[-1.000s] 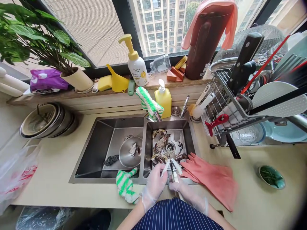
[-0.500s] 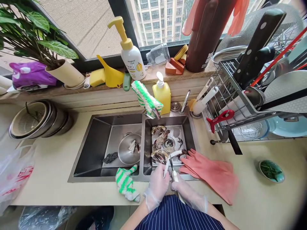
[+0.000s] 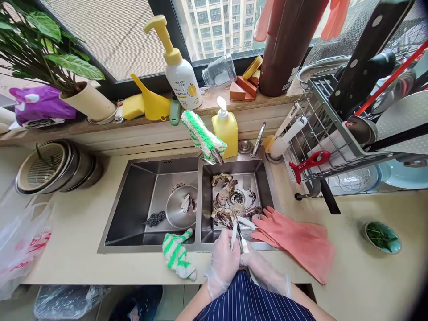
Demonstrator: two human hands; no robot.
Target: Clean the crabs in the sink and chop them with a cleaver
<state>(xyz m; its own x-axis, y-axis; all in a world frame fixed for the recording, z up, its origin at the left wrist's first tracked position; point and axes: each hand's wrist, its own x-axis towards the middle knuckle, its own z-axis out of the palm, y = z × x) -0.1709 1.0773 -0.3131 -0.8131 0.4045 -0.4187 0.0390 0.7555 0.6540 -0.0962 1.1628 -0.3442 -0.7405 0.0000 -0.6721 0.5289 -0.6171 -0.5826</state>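
The scissors (image 3: 240, 232) are gripped in the gloved right hand (image 3: 257, 265), fingers closed round the white handle, above the near edge of the right basin (image 3: 267, 187). A white piece (image 3: 234, 232) is pinched by the left hand (image 3: 225, 261). Several crabs (image 3: 224, 200) lie beside the drain.

Left hand (image 3: 224, 259) and right hand (image 3: 258, 266) hold white-handled scissors (image 3: 238, 231) over crabs (image 3: 223, 213) in the sink (image 3: 269, 189).

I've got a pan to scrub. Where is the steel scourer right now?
In the head view, the steel scourer lies on the floor of the left sink basin, just left of the steel bowl.
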